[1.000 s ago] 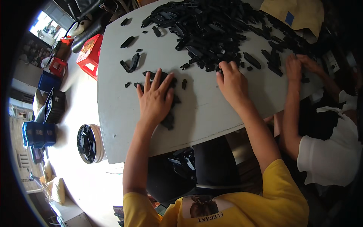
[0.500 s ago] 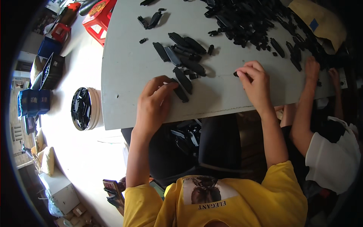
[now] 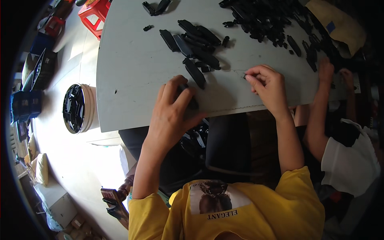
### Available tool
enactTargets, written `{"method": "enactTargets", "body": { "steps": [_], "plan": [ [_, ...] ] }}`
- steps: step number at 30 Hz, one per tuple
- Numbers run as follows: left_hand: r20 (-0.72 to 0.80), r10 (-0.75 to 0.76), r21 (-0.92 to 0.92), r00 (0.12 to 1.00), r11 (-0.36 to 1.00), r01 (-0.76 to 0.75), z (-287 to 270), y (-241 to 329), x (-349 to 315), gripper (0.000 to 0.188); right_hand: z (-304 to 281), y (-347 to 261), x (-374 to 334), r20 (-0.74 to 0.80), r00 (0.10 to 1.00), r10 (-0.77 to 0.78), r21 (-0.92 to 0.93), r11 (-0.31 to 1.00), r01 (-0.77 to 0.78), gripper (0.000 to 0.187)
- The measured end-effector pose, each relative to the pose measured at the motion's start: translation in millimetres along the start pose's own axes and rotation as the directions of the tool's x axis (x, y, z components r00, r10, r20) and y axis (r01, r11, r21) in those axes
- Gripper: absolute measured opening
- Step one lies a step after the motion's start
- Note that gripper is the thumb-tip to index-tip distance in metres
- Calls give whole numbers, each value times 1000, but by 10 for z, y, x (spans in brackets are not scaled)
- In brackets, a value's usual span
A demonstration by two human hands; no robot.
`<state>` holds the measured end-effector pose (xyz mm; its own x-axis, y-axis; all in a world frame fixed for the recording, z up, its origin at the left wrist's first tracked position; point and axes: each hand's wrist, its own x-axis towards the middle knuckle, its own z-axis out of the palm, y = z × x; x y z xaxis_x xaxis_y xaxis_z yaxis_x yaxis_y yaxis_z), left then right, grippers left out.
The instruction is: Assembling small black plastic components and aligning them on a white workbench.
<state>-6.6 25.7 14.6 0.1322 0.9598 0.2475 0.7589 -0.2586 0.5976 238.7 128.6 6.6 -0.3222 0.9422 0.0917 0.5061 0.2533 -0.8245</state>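
Note:
My left hand (image 3: 170, 106) is curled over an elongated black plastic piece (image 3: 193, 102) near the table's front edge, its fingertips on the piece and its thumb stretched out beside it. Part of that piece is hidden under the fingers. Further right, my right hand (image 3: 269, 85) pinches a small black plastic part (image 3: 245, 76) between thumb and fingertips, just above the tabletop. Another long black piece (image 3: 195, 73) lies just beyond my left fingers. Behind it sits a loose group of similar pieces (image 3: 207, 58), some overlapping.
A big heap of black parts (image 3: 260, 20) covers the far right of the grey table (image 3: 132, 88). Beside me on the right are another person's hands and arms (image 3: 318, 108). A bucket of black parts (image 3: 91, 107) stands on the floor at left, and more parts lie between my legs.
My left hand has shifted slightly right, its fingers arching over the long piece and its thumb spreading out. The small part in my right hand has moved a little left. The whole view has shifted.

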Motion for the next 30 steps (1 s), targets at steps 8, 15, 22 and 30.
{"method": "enactTargets", "body": {
  "steps": [8, 15, 22, 30],
  "plan": [
    [-91, -110, -363, 990, 929, 70, 71, 49, -61, 43, 126, -204, -57, 187, 982, -19, 357, 933, -50, 5],
    [-40, -43, -307, 998, 951, 28, 53, -45, -21, 33, 316, -594, -27, 222, 927, -303, 75, 953, 294, 8],
    [-73, -21, -254, 997, 967, 2, 101, -81, -7, 31, 442, -590, -25, 296, 873, -387, -105, 896, 432, 8],
    [-50, -25, -292, 998, 956, 9, 95, -91, -11, 31, 479, -809, -16, 442, 845, -300, -224, 875, 428, 7]
  ]
}}
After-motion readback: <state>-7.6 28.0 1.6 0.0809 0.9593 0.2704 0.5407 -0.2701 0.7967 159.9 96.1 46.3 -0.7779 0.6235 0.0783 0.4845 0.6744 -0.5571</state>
